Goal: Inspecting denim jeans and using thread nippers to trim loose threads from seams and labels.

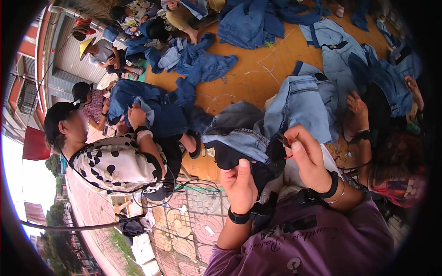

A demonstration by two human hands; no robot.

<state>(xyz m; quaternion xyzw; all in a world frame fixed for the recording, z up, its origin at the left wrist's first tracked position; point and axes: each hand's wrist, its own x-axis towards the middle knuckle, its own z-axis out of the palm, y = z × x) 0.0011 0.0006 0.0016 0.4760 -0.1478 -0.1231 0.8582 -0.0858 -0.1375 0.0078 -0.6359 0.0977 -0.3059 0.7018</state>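
My left hand (239,188) is closed, thumb and fingers pinching the edge of a black cloth piece (225,155) that belongs to a denim garment (248,140) in front of me. The garment is light blue with black and dark grey parts, and its far side rests on the table. Over its right side, my right hand (306,156) is closed around a small dark metal tool (284,140), which looks like thread snips. A bit of red shows below the tool, against the fingers. The tool's tip is close to the denim; whether it touches cannot be made out.
A wooden table (264,60) bears several heaps of jeans (251,25). Beside it on the left, a person in a spotted top (115,161) handles dark denim; other people sit farther back. At right, another person's hand (358,110) reaches among light jeans. Black cables (198,184) hang near the table edge.
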